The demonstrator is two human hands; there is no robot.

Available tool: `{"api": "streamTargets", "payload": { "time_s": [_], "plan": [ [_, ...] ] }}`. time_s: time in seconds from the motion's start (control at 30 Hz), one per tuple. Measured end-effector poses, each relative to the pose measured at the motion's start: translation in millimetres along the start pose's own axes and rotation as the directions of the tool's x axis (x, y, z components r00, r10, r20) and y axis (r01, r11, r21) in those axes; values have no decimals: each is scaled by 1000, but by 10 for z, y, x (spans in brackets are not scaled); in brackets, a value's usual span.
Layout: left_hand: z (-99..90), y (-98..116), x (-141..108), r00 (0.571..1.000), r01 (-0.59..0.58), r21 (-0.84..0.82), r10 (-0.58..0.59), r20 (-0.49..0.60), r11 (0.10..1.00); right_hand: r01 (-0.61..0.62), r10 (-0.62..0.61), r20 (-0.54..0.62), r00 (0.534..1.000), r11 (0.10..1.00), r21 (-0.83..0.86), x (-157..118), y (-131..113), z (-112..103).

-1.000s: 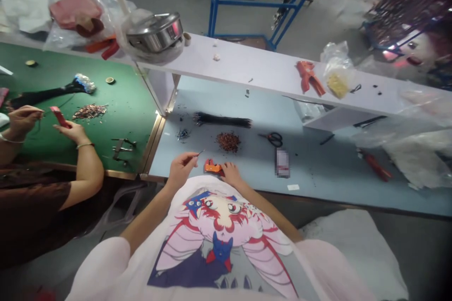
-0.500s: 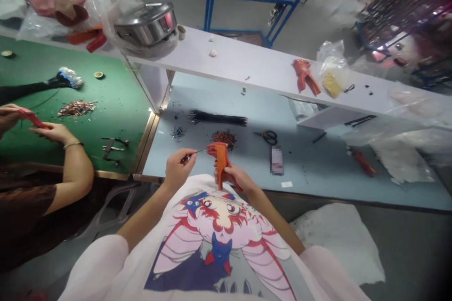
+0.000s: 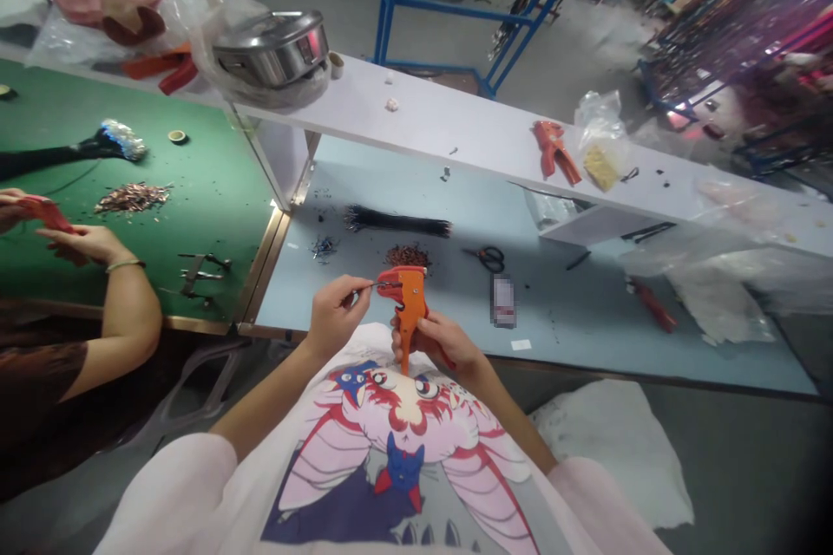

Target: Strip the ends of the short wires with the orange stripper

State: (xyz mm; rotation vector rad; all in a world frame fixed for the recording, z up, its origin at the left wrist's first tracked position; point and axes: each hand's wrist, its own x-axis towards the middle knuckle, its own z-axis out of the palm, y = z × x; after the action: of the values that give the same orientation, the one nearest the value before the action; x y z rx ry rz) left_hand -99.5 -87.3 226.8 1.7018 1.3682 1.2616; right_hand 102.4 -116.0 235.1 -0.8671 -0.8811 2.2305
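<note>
My left hand [image 3: 338,310] pinches a thin dark wire [image 3: 374,284], whose end lies at the jaws of an orange and red wire stripper [image 3: 411,299]. My right hand [image 3: 442,340] is wrapped round the stripper's handles, with the tool upright in front of my chest. Just beyond the tool is a pile of small copper-coloured scraps [image 3: 408,255]. A bundle of black wires [image 3: 398,221] lies behind that pile on the blue table. Scissors [image 3: 487,258] rest to the right of the scraps.
A raised white shelf [image 3: 455,134] crosses behind the blue table [image 3: 468,312], bearing a steel pot [image 3: 277,48] and another stripper [image 3: 555,153]. At the left, a co-worker's hands hold a red tool [image 3: 49,212] over a green table [image 3: 225,182]. A blurred-out object [image 3: 503,302] lies right.
The stripper's handles have drawn closer together in my right hand, and its jaws now meet the wire. My left hand has moved slightly right. The whole view has shifted a little.
</note>
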Motion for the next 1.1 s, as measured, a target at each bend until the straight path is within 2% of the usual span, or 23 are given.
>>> {"api": "streamTargets", "payload": {
  "time_s": [0.23, 0.47, 0.73, 1.1],
  "plan": [
    [-26, 37, -15, 993, -119, 141, 121, -5, 983, -14, 12, -41, 999, 999, -41, -15, -2, 34],
    [-68, 64, -20, 975, -214, 199, 221, -14, 956, -3, 3, -5, 1000, 996, -92, -15, -8, 54],
    [-118, 75, -39, 971, -233, 277, 239, 16, 932, -20, 16, -21, 1000, 985, -169, -7, 15, 77],
    [-119, 73, -9, 953, -291, 322, 304, 11, 901, 22, -23, -11, 1000, 992, -120, 19, 120, 86]
  ]
}}
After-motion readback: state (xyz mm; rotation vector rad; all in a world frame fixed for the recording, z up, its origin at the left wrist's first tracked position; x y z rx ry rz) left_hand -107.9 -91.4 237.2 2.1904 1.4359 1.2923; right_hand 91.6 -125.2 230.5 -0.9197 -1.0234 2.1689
